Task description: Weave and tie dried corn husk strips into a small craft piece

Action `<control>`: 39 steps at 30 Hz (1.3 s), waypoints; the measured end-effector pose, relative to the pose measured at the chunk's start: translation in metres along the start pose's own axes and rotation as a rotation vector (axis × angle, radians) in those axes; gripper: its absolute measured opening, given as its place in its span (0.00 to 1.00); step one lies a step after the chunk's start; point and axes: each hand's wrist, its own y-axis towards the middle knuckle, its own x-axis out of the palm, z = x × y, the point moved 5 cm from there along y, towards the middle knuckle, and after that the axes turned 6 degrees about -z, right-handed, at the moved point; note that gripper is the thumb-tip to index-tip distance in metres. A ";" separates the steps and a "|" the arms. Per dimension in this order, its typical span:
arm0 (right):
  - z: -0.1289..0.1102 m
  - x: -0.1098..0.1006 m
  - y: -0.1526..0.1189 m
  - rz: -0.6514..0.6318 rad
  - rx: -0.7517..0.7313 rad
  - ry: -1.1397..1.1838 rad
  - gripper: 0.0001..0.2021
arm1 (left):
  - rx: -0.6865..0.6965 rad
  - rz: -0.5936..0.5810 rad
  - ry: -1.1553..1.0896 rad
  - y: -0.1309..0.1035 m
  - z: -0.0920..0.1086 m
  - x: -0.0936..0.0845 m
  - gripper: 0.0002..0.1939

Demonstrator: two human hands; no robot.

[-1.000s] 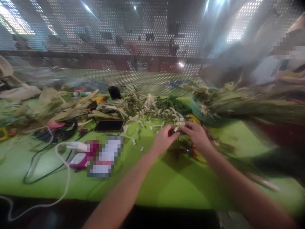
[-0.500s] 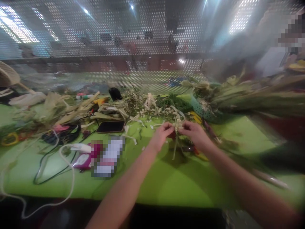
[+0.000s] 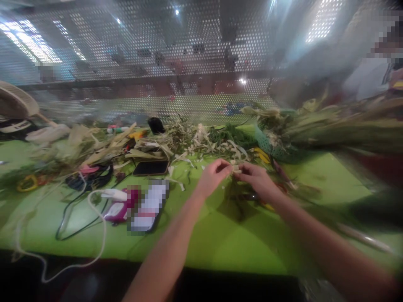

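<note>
Over the green table [image 3: 239, 243], my left hand [image 3: 211, 178] and my right hand [image 3: 256, 179] meet fingertip to fingertip. Both pinch a small piece of pale leaf strip [image 3: 235, 168] between them. Its exact shape is blurred. Below the hands lie dark stems and something red and yellow [image 3: 267, 204] on the cloth. Just behind the hands stretches a heap of cut pale and green leaf strips [image 3: 201, 142].
A dark phone [image 3: 150, 167] lies left of the hands, with cables [image 3: 78, 209] and a pink-and-white device [image 3: 118, 209] nearer the front edge. A teal basket [image 3: 267, 147] with long leaves [image 3: 340, 126] stands right. A perforated screen [image 3: 189, 63] backs the table. A person stands far right.
The view has shifted slightly. My hands lifted the leaf strip and have lowered again, staying joined on it; the hanging strip end seen half a second ago no longer shows.
</note>
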 end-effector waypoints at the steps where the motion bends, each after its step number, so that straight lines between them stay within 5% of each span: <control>1: 0.001 0.001 0.001 0.006 -0.008 -0.031 0.10 | 0.000 0.010 0.023 0.000 -0.001 0.000 0.15; 5: 0.004 0.004 0.001 0.029 -0.075 -0.139 0.08 | -0.039 0.079 -0.007 0.002 -0.010 0.004 0.12; 10: -0.004 0.008 -0.005 0.129 -0.254 -0.331 0.06 | -0.144 0.231 -0.346 0.003 -0.027 0.014 0.10; 17: 0.003 0.008 -0.003 0.073 -0.099 -0.082 0.09 | -0.185 0.316 -0.554 0.001 -0.029 0.011 0.11; 27: 0.000 0.012 -0.005 0.068 -0.035 -0.077 0.10 | -0.122 0.266 -0.424 0.000 -0.020 0.001 0.14; 33: 0.004 0.008 -0.003 0.086 -0.027 -0.118 0.07 | -0.159 0.109 -0.332 0.003 -0.017 0.001 0.16; 39: -0.002 0.011 -0.007 0.115 -0.170 -0.277 0.03 | -0.163 0.173 -0.435 0.004 -0.024 0.005 0.14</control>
